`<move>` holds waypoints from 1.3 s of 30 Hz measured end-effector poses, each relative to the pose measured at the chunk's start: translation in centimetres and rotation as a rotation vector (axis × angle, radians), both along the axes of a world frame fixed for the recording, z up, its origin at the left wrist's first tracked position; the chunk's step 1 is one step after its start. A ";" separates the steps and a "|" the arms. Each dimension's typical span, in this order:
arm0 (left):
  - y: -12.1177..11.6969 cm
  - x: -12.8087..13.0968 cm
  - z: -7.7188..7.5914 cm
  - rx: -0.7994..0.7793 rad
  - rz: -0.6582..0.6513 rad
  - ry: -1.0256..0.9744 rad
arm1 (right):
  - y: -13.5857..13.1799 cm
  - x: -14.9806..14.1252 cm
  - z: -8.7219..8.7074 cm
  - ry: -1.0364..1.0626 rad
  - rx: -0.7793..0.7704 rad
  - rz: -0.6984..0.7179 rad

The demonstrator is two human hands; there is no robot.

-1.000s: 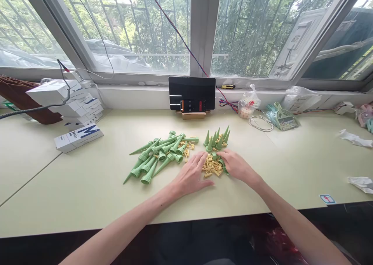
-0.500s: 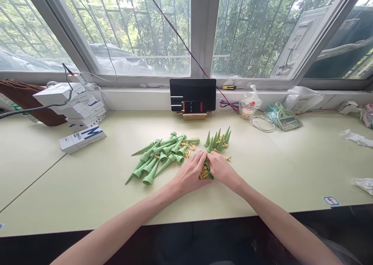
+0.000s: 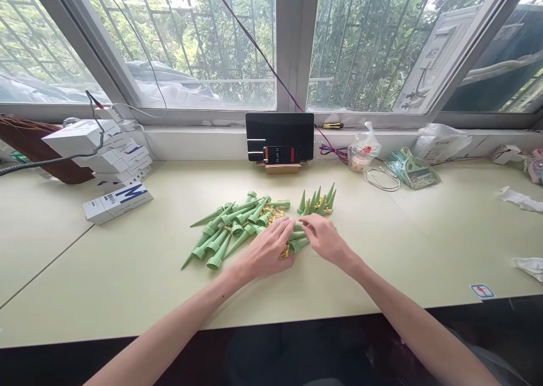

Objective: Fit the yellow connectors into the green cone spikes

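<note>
My left hand (image 3: pixel 271 247) is curled low over the table, beside small yellow valve pieces (image 3: pixel 285 252) partly hidden under its fingers. Opposite it, my right hand (image 3: pixel 326 237) has bent fingers drawn together. Between the fingertips of both hands is a green plastic watering spike (image 3: pixel 298 227), mostly covered by them. Just below it, another green spike (image 3: pixel 298 245) lies with its wide end toward my left hand. A loose heap of green spikes (image 3: pixel 229 227) spreads to the left. Beyond my right hand, several spikes (image 3: pixel 317 202) stand point up with yellow pieces at their bases.
A phone showing a timer (image 3: pixel 281 155) leans on a black tablet (image 3: pixel 280 131) at the back. White boxes (image 3: pixel 119 202) are at left. A bagged cup (image 3: pixel 362 151), a coiled white cable (image 3: pixel 382 180) and a bagged green item (image 3: pixel 413 168) sit back right.
My hands have moved apart, the left shifting left and the right slightly right. Green spikes lying between them now show more. The standing group and the heap stay put.
</note>
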State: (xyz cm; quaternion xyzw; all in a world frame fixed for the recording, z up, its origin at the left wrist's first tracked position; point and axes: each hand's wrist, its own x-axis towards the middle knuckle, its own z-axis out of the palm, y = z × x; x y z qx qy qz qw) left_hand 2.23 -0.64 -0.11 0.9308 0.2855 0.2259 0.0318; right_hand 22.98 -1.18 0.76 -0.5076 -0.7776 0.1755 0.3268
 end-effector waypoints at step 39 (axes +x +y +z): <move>-0.9 1.4 -0.1 0.320 -0.166 0.052 | 0.7 4.8 -1.3 -0.228 -0.113 -0.069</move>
